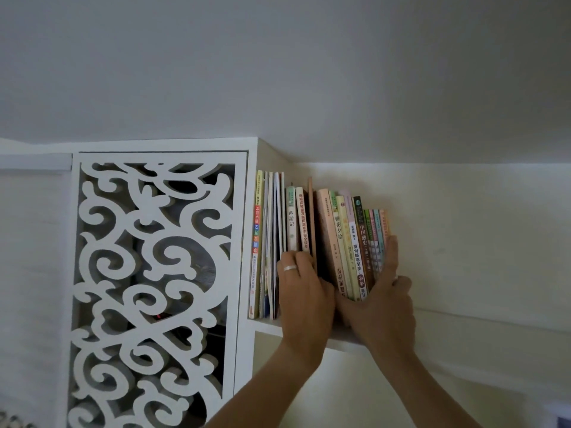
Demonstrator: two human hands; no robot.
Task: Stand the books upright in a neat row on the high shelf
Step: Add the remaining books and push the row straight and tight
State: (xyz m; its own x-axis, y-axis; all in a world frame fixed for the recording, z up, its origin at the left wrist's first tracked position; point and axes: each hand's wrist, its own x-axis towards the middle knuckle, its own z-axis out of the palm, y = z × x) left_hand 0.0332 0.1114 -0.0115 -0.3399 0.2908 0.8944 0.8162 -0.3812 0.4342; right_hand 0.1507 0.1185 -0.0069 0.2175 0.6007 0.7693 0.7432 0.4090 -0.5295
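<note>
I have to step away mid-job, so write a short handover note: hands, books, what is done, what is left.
Left hand: fingers laid on the lower spines of the middle books, ring on one finger; pressing, not clearly gripping.
Right hand: thumb up along the outer face of the right-hand books, fingers curled at their base.
All books are on the high shelf, beside the carved panel.
Done: left-hand books stand upright against the cabinet side.
Left: the right-hand books lean and a gap splits the row; straighten them and close up.
</note>
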